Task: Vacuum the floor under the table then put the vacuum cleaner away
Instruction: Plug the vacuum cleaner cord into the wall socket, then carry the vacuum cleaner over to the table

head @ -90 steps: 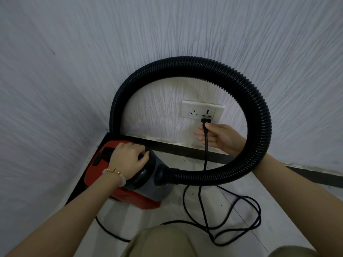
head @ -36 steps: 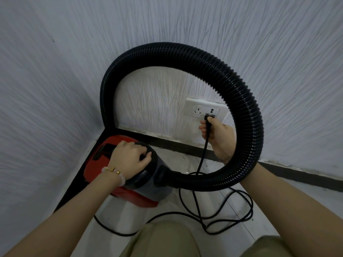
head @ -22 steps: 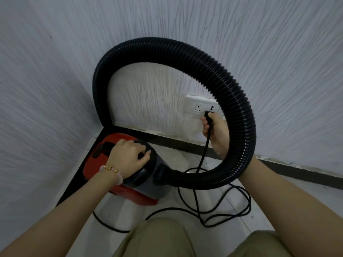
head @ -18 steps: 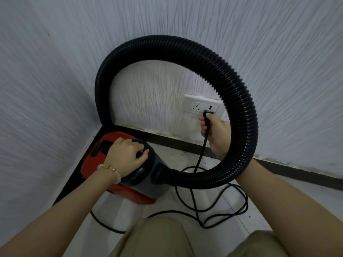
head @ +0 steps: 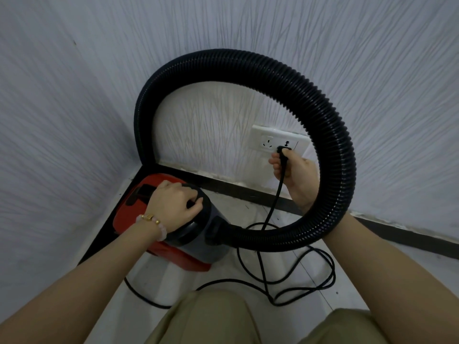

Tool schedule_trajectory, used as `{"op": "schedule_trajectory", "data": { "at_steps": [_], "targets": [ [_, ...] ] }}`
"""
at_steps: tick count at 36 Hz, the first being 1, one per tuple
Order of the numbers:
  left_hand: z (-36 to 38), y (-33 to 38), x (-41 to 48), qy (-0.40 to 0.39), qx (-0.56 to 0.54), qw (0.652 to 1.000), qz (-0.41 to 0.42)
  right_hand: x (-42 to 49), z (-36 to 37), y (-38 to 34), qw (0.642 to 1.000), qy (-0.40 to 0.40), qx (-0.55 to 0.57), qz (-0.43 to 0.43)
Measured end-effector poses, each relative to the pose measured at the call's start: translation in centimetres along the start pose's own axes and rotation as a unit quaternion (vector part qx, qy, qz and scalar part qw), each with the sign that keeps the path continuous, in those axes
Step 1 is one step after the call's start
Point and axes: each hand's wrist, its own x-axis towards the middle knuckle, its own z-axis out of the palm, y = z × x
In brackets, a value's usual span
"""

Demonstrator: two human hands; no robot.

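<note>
A small red and grey vacuum cleaner (head: 139, 214) sits on the floor in the room's corner. My left hand (head: 175, 202) grips the black handle on its top. Its ribbed black hose (head: 330, 125) arches up in a wide loop and rests over my right forearm. Through that loop my right hand (head: 295, 177) holds the black plug (head: 283, 151) at the right-hand socket of the white wall outlet (head: 268, 139). The black power cord (head: 273, 214) runs down from the plug and lies in loose loops on the floor.
Two white textured walls meet at the left behind the vacuum, with a dark skirting board (head: 248, 192) along their base. The floor (head: 347, 289) is pale tile. My knees in khaki trousers (head: 216, 319) fill the bottom of the view.
My right hand has turned and brought the plug up against the outlet's right socket. The hose loop has shifted a little with my arm. My left hand has stayed on the handle.
</note>
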Motion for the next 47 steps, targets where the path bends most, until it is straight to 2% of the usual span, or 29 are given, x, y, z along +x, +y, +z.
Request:
{"op": "schedule_trajectory", "data": {
  "at_steps": [6, 12, 13, 16, 17, 19, 23, 28, 33, 41, 47],
  "targets": [
    [-0.4, 0.1, 0.3, -0.019, -0.007, 1.0, -0.012, -0.3, -0.5, -0.6, 0.999, -0.027, 0.006, 0.035],
    [-0.4, 0.0, 0.3, -0.031, -0.01, 0.999, -0.019, -2.0, -1.8, -2.9, 0.99, -0.065, -0.066, 0.106],
    [-0.5, 0.0, 0.4, -0.036, -0.012, 0.999, -0.02, -2.8, -2.4, -3.3, 0.988, -0.057, -0.1, 0.103],
    [-0.7, 0.1, 0.6, -0.052, -0.015, 0.998, -0.023, -5.1, -5.3, -5.0, 0.987, 0.048, -0.131, 0.073],
    [-0.7, 0.1, 0.7, -0.062, -0.013, 0.998, -0.026, -5.6, -5.8, -6.0, 0.99, 0.029, -0.129, 0.052],
    [-0.9, 0.1, 0.7, -0.078, -0.013, 0.996, -0.029, -6.5, -5.8, -8.2, 0.992, -0.063, -0.109, 0.032],
    [-1.3, 0.0, 0.8, -0.096, -0.022, 0.995, -0.027, -7.2, -4.6, -11.5, 0.99, -0.112, -0.084, 0.006],
    [-2.0, -0.6, 1.1, -0.146, -0.024, 0.989, 0.005, -7.1, -1.3, -13.5, 0.955, -0.213, -0.201, -0.052],
    [-3.2, -1.8, 1.3, -0.239, 0.004, 0.971, 0.009, -7.3, 0.1, -14.4, 0.928, -0.245, -0.27, -0.079],
    [-7.5, 0.6, 0.9, -0.373, 0.038, 0.925, -0.052, -11.3, -1.0, -15.1, 0.948, -0.207, -0.237, -0.048],
    [-12.6, 4.6, -1.3, -0.339, -0.043, 0.929, -0.139, -17.1, -1.5, -20.7, 0.951, -0.181, -0.243, -0.058]
  ]
}}
